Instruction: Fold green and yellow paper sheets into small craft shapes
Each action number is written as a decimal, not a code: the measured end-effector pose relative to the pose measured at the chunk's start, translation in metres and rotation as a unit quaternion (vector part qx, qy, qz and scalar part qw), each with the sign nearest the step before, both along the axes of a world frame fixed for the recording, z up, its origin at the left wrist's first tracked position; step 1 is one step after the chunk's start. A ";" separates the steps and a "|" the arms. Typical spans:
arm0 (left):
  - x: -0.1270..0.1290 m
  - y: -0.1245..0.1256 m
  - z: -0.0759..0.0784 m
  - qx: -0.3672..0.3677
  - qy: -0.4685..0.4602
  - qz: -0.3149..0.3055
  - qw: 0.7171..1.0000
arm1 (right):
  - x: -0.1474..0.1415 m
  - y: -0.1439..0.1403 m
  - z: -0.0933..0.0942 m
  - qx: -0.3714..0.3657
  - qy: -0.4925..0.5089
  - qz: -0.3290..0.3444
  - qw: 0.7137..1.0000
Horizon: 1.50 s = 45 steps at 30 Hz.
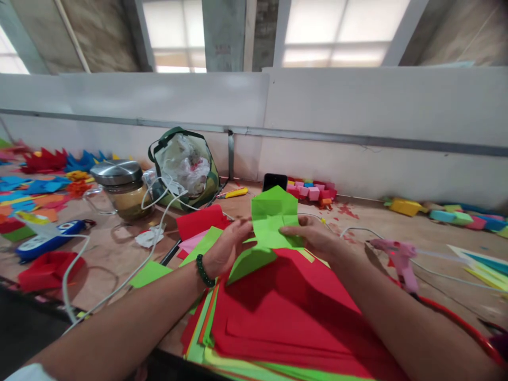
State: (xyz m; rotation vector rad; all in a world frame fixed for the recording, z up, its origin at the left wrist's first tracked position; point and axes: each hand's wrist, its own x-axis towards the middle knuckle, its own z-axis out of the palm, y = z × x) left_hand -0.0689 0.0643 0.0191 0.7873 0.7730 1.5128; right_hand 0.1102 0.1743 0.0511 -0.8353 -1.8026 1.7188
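A bright green folded paper [274, 214] with crease lines stands raised over the stack of red sheets [301, 312]. At its right edge, my right hand [317, 237] pinches it, with the thumb across the front. My left hand [232, 244], with a dark green bead bracelet on the wrist, is closed at the paper's left edge; its fingertips are partly hidden. Below it a lower green paper flap [254, 263] rests over the red sheets; whether it joins the raised part I cannot tell. Green and yellow sheets show under the red ones.
A pink glue gun [399, 259] stands at right with its cable. On the left are a glass mug [123, 193], a blue power strip [51, 241] and a red paper box [51, 270]. Behind are a bag [186, 166], a yellow cutter [234, 193], a phone [275, 181] and small paper cubes [311, 191].
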 end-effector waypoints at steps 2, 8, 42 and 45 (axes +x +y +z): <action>0.003 0.001 -0.003 -0.052 0.014 -0.039 0.998 | -0.008 -0.007 -0.009 -0.040 0.011 -0.013 0.999; -0.003 0.004 -0.003 -0.105 0.086 -0.052 0.989 | -0.006 -0.004 -0.010 0.092 -0.066 0.030 0.993; -0.018 0.000 0.005 -0.127 0.462 -0.143 0.866 | 0.010 0.018 -0.013 0.186 -0.195 0.275 0.923; -0.017 0.000 0.004 -0.123 0.464 -0.124 0.868 | 0.013 0.019 -0.011 0.141 -0.194 0.310 0.920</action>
